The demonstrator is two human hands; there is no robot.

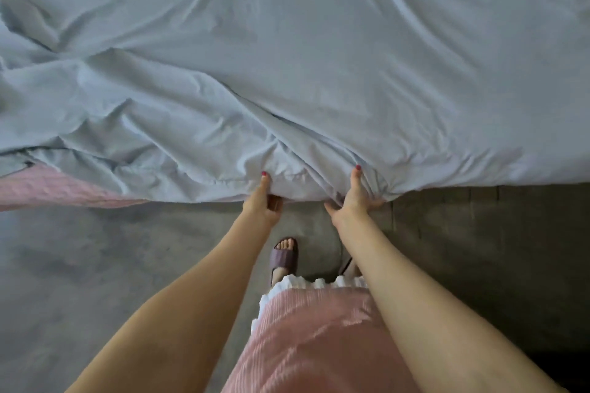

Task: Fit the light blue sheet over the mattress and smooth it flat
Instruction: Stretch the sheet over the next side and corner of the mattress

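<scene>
The light blue sheet (319, 57) covers the mattress across the upper part of the view, heavily wrinkled at the left and middle, smoother at the right. Both hands hold its near hem at the bed's edge. My left hand (262, 201) grips the hem with the thumb on top and the fingers curled under the fabric. My right hand (352, 198) grips a bunched fold of the hem a little to the right, thumb up on the cloth. A pink quilted cover (48, 190) of the mattress shows bare below the sheet at the far left.
Grey floor (111, 265) lies in front of the bed. My foot in a purple slipper (284, 257) stands close to the bed edge between my arms. My pink dress with a white ruffle (319, 329) fills the lower middle.
</scene>
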